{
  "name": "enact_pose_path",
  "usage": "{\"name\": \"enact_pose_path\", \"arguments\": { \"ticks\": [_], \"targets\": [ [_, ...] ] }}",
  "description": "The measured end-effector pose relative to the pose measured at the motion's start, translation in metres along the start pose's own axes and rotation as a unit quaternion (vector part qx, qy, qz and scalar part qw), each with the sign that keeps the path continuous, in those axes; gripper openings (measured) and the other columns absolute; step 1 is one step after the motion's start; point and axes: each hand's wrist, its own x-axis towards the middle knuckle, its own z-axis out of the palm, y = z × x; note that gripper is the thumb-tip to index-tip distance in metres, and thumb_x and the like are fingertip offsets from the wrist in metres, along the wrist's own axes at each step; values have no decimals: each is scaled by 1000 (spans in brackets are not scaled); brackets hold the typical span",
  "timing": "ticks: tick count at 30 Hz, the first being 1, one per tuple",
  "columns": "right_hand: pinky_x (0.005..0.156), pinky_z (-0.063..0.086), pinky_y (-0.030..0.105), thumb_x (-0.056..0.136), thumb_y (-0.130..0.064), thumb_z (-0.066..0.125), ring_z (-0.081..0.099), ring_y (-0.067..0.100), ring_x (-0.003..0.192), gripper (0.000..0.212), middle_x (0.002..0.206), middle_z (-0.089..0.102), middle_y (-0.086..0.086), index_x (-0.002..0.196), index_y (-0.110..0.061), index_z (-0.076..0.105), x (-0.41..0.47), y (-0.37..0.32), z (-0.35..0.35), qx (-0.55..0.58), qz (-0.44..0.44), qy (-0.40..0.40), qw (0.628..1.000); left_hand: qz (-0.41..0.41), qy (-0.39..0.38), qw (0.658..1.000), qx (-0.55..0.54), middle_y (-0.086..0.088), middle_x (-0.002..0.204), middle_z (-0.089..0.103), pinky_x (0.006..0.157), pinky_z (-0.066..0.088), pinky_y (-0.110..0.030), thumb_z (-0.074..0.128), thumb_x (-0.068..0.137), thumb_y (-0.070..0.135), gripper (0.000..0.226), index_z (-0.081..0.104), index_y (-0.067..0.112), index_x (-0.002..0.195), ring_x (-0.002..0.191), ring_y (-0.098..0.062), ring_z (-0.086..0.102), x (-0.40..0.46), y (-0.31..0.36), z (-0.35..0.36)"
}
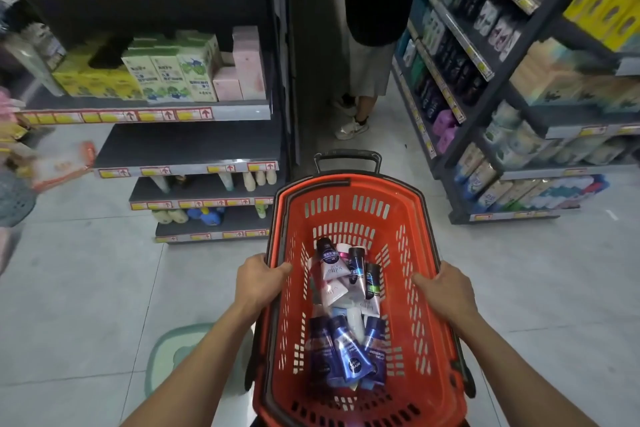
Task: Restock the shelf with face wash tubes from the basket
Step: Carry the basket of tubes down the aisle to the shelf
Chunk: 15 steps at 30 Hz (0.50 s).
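An orange plastic basket [349, 204] fills the lower middle of the head view, held above the floor. Several face wash tubes [346, 315] lie inside it, dark blue ones near me and pale pink and white ones further in. My left hand [258, 279] grips the basket's left rim. My right hand [443, 289] grips its right rim. To the left stands a dark shelf unit; one of its boards [187, 146] is bare, and the board below holds a few bottles.
A person in a dark top and light shorts [367, 45] stands in the aisle ahead. A stocked shelf unit [502, 97] lines the right side. Boxed goods [173, 69] sit on the upper left shelf. A pale mat [173, 354] lies on the tiled floor by my left arm.
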Motion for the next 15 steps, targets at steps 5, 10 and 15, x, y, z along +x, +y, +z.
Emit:
{"name": "enact_pose_path", "arguments": {
  "ticks": [5,10,15],
  "targets": [
    [70,56,31,89,-51,66,71,15,73,35,89,71,-4,106,-21,62,39,-27,5,6,-13,-15,1000,-10,7,1000,-1,-1,83,79,75,66,-42,75,90,35,27,68,14,107,65,-16,78,37,18,-3],
    [67,54,30,87,-50,68,70,15,72,35,88,71,-3,105,-20,63,103,-52,5,2,-38,-39,998,-28,36,999,-2,-1,80,79,72,66,-40,75,90,36,27,67,14,104,63,-16,77,73,47,3],
    [72,59,38,82,-49,73,68,20,72,33,82,72,0,90,-19,63,178,-86,-8,-16,-77,-57,995,-52,85,995,-19,-1,80,79,73,66,-41,76,88,38,28,68,16,102,65,-16,78,102,77,15]
  ]
}}
